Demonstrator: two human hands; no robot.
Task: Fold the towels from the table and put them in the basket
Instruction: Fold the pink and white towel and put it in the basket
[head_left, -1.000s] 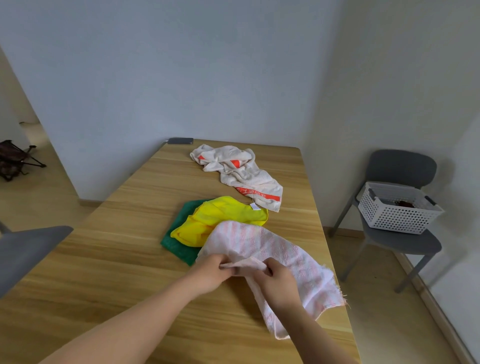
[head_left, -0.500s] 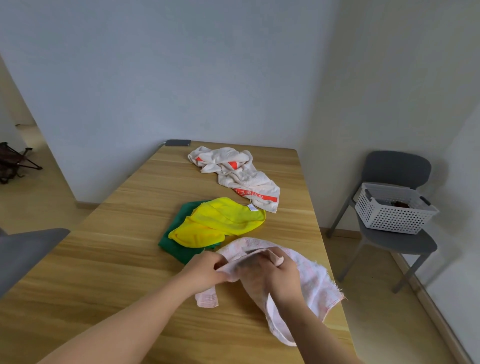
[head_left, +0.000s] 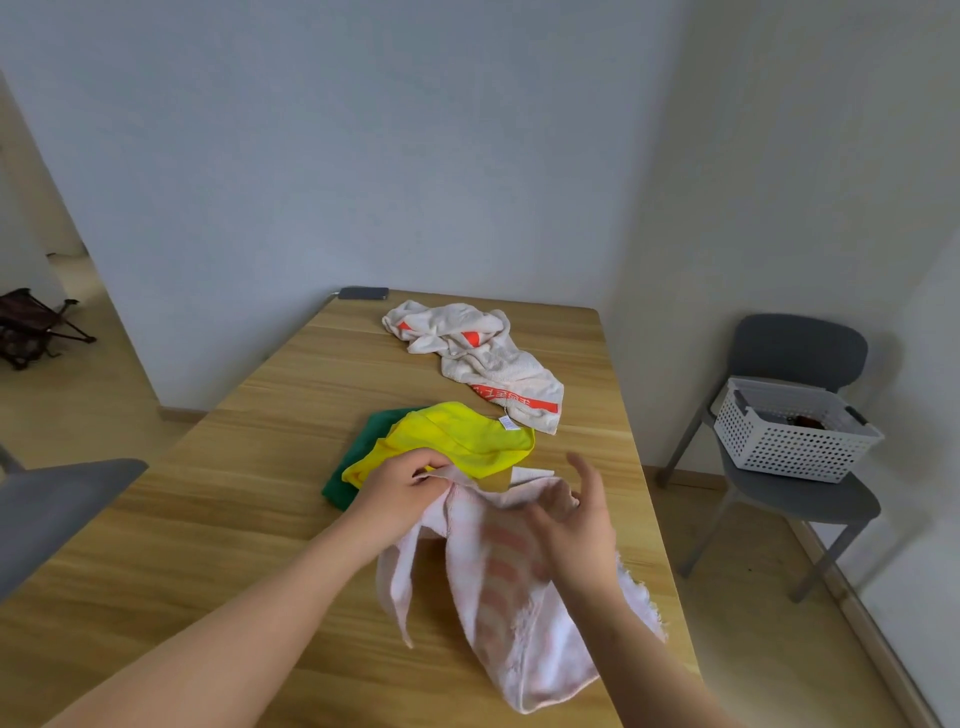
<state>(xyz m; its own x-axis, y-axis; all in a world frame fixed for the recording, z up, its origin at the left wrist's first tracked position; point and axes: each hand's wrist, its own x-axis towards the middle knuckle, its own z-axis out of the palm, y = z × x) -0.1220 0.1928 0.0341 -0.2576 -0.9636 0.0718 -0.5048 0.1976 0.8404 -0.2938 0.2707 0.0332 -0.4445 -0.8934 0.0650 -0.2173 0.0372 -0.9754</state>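
Two hands meet at the pink towel (head_left: 498, 597), which drapes onto the counter (head_left: 208, 545), its long axis running back from its far corner, pinched by the left hand (head_left: 402, 486), while the right hand (head_left: 576, 525), fingers spread and seemingly holding nothing, hovers just beside that corner.

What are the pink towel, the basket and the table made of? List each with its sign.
The pink towel: soft terry cloth, probably cotton; fuzzy pile, frayed fringe. The basket: white matte plastic, seemingly; regular rows of holes. The table: light wood or wood-look laminate, smooth; grain streaks, which is unclear.
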